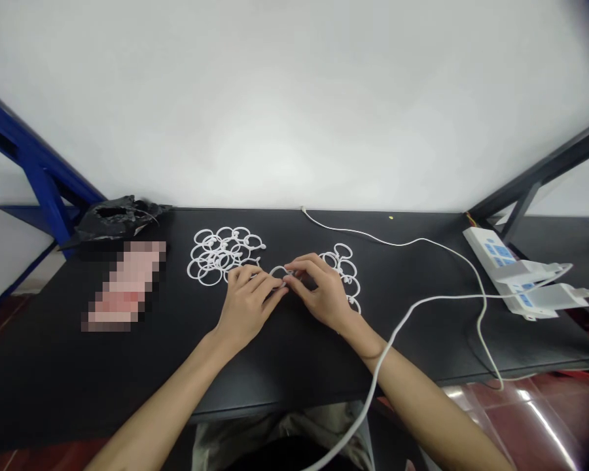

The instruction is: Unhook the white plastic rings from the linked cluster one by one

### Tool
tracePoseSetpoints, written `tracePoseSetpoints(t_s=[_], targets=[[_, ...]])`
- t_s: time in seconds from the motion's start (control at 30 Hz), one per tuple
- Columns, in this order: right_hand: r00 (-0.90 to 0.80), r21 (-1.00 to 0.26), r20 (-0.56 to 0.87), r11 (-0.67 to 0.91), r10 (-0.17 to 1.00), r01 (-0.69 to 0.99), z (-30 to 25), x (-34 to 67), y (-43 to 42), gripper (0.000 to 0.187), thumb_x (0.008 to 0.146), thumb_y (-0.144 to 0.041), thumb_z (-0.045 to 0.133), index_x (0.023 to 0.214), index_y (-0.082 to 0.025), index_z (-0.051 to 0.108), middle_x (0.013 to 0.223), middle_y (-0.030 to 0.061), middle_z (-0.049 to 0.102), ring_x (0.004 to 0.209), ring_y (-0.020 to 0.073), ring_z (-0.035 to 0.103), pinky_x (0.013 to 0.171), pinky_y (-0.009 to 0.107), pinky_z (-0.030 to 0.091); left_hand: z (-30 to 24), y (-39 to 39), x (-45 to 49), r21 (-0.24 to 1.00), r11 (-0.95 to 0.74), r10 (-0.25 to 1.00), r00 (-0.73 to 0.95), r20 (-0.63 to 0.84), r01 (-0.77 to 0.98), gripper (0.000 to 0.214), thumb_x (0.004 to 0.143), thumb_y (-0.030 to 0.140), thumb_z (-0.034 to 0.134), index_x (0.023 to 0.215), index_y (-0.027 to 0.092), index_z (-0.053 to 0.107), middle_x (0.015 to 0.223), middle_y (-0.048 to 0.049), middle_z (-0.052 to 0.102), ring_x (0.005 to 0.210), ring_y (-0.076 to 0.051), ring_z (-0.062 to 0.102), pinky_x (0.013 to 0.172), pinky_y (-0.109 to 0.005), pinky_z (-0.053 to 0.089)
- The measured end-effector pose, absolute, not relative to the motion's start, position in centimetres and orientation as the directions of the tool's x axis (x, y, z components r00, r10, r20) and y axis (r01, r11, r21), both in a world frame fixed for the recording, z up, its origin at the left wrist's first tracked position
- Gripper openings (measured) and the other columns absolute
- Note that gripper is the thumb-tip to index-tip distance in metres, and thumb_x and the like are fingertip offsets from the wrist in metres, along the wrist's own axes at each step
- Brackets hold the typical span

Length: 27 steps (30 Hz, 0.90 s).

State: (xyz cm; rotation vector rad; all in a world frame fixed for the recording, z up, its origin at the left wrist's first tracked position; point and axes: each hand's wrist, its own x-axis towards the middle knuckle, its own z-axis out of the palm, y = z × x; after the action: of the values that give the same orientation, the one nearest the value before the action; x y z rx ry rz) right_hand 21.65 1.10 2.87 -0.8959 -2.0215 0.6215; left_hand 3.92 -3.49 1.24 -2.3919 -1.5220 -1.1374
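Between my two hands is a white ring (277,269), pinched at its right side near a small fitting. My left hand (250,297) has thumb and fingers closed on its lower left part. My right hand (322,288) pinches the ring's right edge with thumb and fingertips; the fingers partly hide the fitting. A pile of white rings (210,258) with small eyelets lies to the left, partly behind my left hand. A smaller group of white rings (348,268) lies to the right, partly covered by my right hand and wrist.
A power strip (500,261) with plugged-in adapters stands at the right. One white cable (422,241) runs along the table (285,353); another white cable (397,333) crosses before my right forearm. A black plastic bag (118,219) and a pixelated pink item (127,284) lie at the left.
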Motion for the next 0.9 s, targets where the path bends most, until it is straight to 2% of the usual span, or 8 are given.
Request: tracePoseSetpoints(t_s=[0.13,0.3,0.5,0.6,0.73,0.9], targets=[[-0.447,-0.696,0.43,0.603,0.784,0.39,2.5,21.7,1.2,0.011,0.093,-0.026,0.062,0.101,-0.021,0.067,0.087,0.0031,0.067,0.073,0.0141,0.063,0.068,0.027,0.053,1.1,-3.5,3.9,0.292,-0.528,0.733,0.254,0.631,0.798,0.007,0.094,0.026,0.061,0.091,0.021,0.063,0.082,0.0002,0.071,0.089,-0.021,0.056,0.084,-0.039,0.036],[-0.439,-0.713,0.429,0.594,0.789,0.372,2.6,21.8,1.4,0.008,0.093,-0.021,0.06,0.087,-0.022,0.065,0.085,0.0018,0.071,0.075,0.0148,0.065,0.07,0.027,0.052,1.2,-3.6,4.0,0.311,-0.53,0.732,0.24,0.638,0.789,0.008,0.091,0.029,0.065,0.088,0.021,0.065,0.083,0.0001,0.072,0.09,-0.021,0.055,0.085,-0.039,0.036],[-0.404,-0.715,0.455,0.596,0.794,0.365,2.6,22.0,1.8,0.009,0.091,-0.019,0.062,0.083,-0.022,0.065,0.083,0.0005,0.072,0.072,0.0139,0.066,0.068,0.025,0.051,1.6,-3.8,4.0,0.338,-0.505,0.753,0.214,0.623,0.794,0.007,0.092,0.025,0.064,0.086,0.022,0.068,0.089,-0.001,0.072,0.091,-0.021,0.054,0.085,-0.04,0.037],[-0.401,-0.704,0.438,0.584,0.805,0.404,2.3,22.0,1.9,0.007,0.093,-0.027,0.062,0.091,-0.023,0.067,0.086,0.0018,0.073,0.076,0.0157,0.067,0.072,0.028,0.053,1.6,-3.6,3.6,0.309,-0.482,0.76,0.217,0.612,0.82,0.008,0.093,0.024,0.062,0.089,0.022,0.069,0.092,-0.0027,0.072,0.092,-0.021,0.054,0.085,-0.04,0.038],[-0.378,-0.677,0.406,0.552,0.832,0.487,2.0,22.2,2.2,0.023,0.094,-0.03,0.061,0.115,-0.022,0.062,0.097,0.0056,0.071,0.085,0.0185,0.067,0.081,0.034,0.053,1.6,-2.7,2.6,0.237,-0.374,0.785,0.171,0.595,0.897,0.012,0.094,0.022,0.059,0.094,0.024,0.07,0.099,-0.0057,0.072,0.097,-0.026,0.052,0.084,-0.044,0.039],[-0.341,-0.633,0.415,0.537,0.844,0.558,2.1,22.6,2.6,0.023,0.094,-0.028,0.059,0.117,-0.022,0.06,0.098,0.0062,0.067,0.09,0.0209,0.064,0.087,0.039,0.051,1.8,-1.4,1.4,0.147,-0.233,0.836,0.121,0.535,0.961,0.02,0.093,0.018,0.054,0.094,0.027,0.072,0.113,-0.0094,0.067,0.105,-0.032,0.048,0.084,-0.05,0.037]])
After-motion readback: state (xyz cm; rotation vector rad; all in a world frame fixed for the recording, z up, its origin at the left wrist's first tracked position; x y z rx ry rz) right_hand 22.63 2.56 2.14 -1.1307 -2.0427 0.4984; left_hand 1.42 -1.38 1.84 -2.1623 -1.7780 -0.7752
